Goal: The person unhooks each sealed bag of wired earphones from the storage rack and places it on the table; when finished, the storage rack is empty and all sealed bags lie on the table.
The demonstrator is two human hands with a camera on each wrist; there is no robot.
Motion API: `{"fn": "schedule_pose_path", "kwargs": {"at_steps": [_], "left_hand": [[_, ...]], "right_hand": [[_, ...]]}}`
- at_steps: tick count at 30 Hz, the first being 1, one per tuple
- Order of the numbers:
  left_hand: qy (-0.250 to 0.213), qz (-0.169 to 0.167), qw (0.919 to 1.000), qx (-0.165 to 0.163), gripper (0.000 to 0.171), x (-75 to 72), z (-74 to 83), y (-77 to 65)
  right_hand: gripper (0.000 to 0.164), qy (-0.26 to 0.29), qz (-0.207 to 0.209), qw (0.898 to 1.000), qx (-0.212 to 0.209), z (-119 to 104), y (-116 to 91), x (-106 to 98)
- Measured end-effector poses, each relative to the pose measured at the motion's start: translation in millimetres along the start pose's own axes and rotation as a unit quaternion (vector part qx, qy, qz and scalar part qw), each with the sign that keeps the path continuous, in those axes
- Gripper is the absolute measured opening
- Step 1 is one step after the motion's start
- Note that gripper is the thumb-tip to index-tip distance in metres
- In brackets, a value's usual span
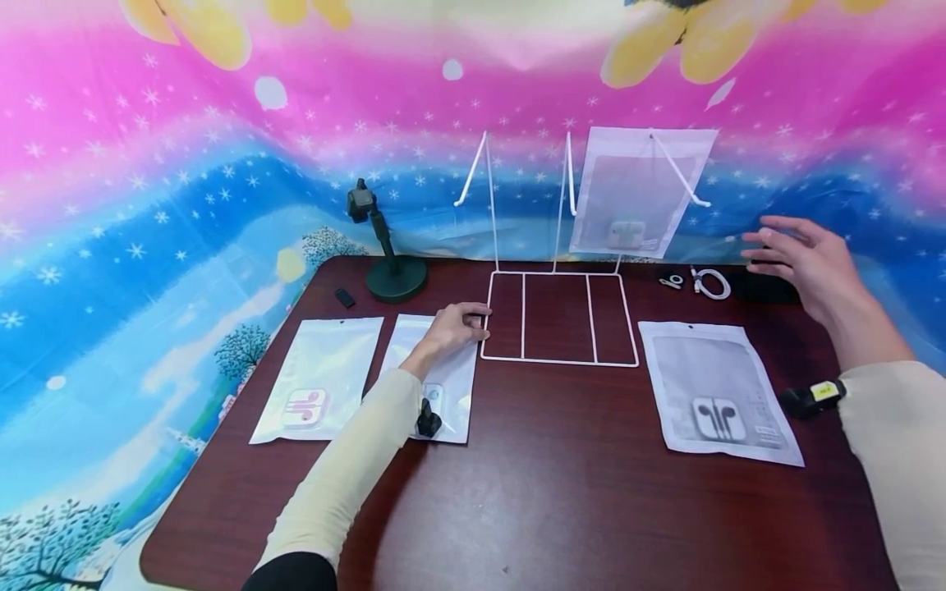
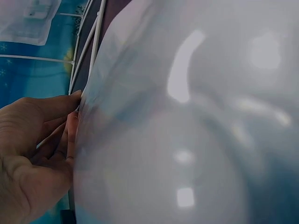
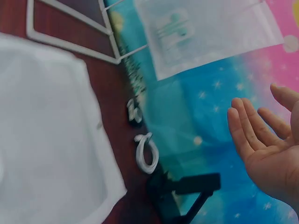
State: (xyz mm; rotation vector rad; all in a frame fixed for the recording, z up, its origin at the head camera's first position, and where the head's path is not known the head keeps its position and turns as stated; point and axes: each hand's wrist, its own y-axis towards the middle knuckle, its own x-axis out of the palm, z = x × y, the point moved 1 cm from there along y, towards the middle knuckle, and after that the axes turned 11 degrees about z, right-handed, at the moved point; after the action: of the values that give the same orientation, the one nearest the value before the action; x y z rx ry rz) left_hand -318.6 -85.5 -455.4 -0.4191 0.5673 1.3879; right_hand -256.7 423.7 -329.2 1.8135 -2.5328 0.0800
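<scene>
A white wire display rack (image 1: 559, 361) stands on the table, with three hooks rising at its back. My left hand (image 1: 452, 328) grips the left bar of its base with the fingertips, above a white bag (image 1: 402, 349) with earphones inside. That bag fills much of the left wrist view and partly hides the fingertips' contact. From the rack's right hook hangs a frosted earphone bag (image 1: 636, 193). My right hand (image 1: 809, 263) is raised to the right of it, fingers extended, holding nothing.
An earphone bag (image 1: 332, 353) lies at the left, another earphone bag (image 1: 705, 369) at the right. A dark green stand (image 1: 397, 279) and a small black object (image 1: 344, 297) are at the back left. Behind the right bag lies a coiled white cable (image 1: 713, 285). A patterned cloth hangs behind.
</scene>
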Motion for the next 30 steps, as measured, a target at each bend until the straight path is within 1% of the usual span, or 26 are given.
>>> {"fn": "schedule_pose_path", "kwargs": {"at_steps": [6,10,13,17,21,30], "left_hand": [[0.005,0.004,1.0,-0.008,0.043,-0.7,1.3,-1.8],[0.004,0.004,1.0,-0.008,0.043,-0.5,2.1,-1.3],[0.005,0.002,1.0,-0.005,0.043,-0.1,2.5,-1.1],[0.003,0.0,1.0,-0.005,0.042,-0.3,3.0,-1.4],[0.002,0.0,1.0,-0.007,0.042,-0.5,2.7,-0.8],[0.007,-0.005,0.9999,-0.008,0.043,-0.6,1.9,-0.4]], "right_hand": [[0.073,0.066,0.01,0.998,-0.007,-16,6,17],[0.073,0.09,0.014,0.996,-0.014,-24,10,29],[0.076,0.087,0.024,0.996,-0.016,-27,13,38],[0.078,0.054,0.033,0.998,-0.016,-29,17,51],[0.08,0.035,0.037,0.999,-0.014,-33,21,63],[0.077,0.011,0.048,0.999,0.006,-43,25,85]]}}
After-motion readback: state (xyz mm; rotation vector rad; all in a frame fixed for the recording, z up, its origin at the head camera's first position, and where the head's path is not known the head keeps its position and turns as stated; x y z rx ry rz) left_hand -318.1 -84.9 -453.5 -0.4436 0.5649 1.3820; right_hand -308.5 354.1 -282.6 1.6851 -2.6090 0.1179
